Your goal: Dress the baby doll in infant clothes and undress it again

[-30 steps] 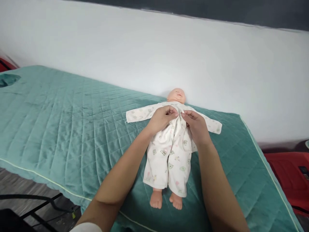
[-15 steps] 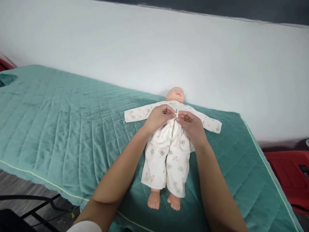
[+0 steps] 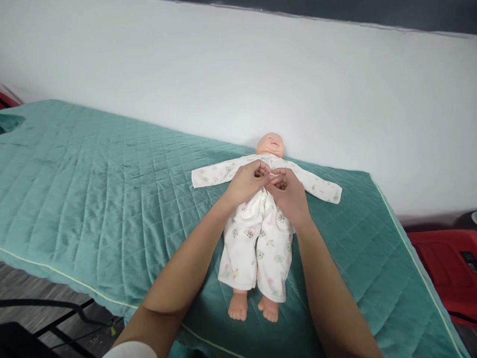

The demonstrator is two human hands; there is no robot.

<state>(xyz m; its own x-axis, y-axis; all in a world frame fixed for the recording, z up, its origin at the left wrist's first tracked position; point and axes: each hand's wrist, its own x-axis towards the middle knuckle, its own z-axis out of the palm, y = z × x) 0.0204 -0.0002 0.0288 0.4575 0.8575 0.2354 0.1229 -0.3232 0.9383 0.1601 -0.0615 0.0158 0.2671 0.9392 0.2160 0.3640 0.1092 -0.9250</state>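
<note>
A baby doll (image 3: 270, 144) lies on its back, head toward the wall, in a white printed top (image 3: 318, 185) and matching trousers (image 3: 244, 238). Both sleeves are spread out sideways, and the bare feet point toward me. Over the doll's chest, my left hand (image 3: 250, 183) pinches the front edge of the top between thumb and fingers. My right hand (image 3: 288, 194) meets it there, its fingers closed on the same front edge. The fingertips touch, and a small white bit of the top shows between them. Both hands cover most of the chest.
A green quilted cover (image 3: 93, 189) spreads over the bed under the doll. Behind it rises a white wall (image 3: 223, 79). Red plastic objects (image 3: 443, 268) stand beyond the right edge, and a black metal frame (image 3: 55, 323) is at the lower left.
My right hand has moved left and closed in on my left hand, overlapping its fingertips. My left hand stays nearly in place. The doll has not visibly moved.
</note>
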